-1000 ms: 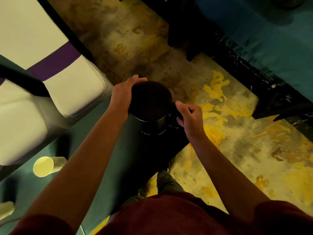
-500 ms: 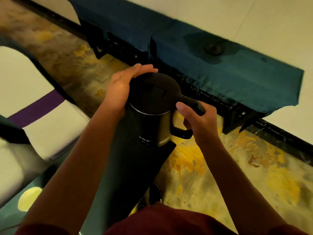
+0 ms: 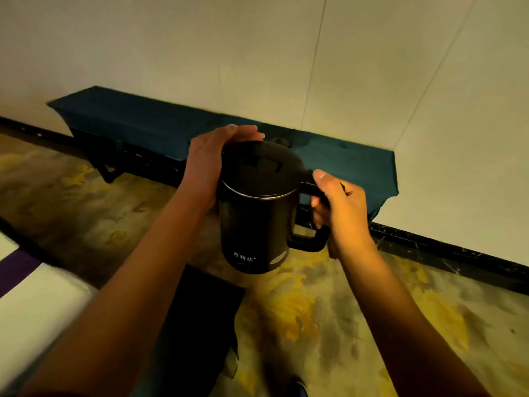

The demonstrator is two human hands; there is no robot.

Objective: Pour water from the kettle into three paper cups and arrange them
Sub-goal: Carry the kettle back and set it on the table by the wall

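A black electric kettle [image 3: 253, 222] with white lettering low on its body hangs upright in the air, its lid closed, above the floor and a dark table corner. My right hand [image 3: 340, 209] is wrapped around its handle on the right side. My left hand [image 3: 210, 164] cups the kettle's upper left side and the far rim of the lid. No paper cups are in view.
A long low bench under a dark blue cloth [image 3: 160, 130] runs along the cream wall [image 3: 257, 53], with a round dark object on it behind the kettle. A white chair cover with a purple band [image 3: 25, 296] is at lower left. The floor [image 3: 329, 310] is mottled yellow and grey.
The kettle has come up off the dark table and is now held higher and farther out. My view has tilted up toward the wall, so the paper cups at lower left dropped out of sight.
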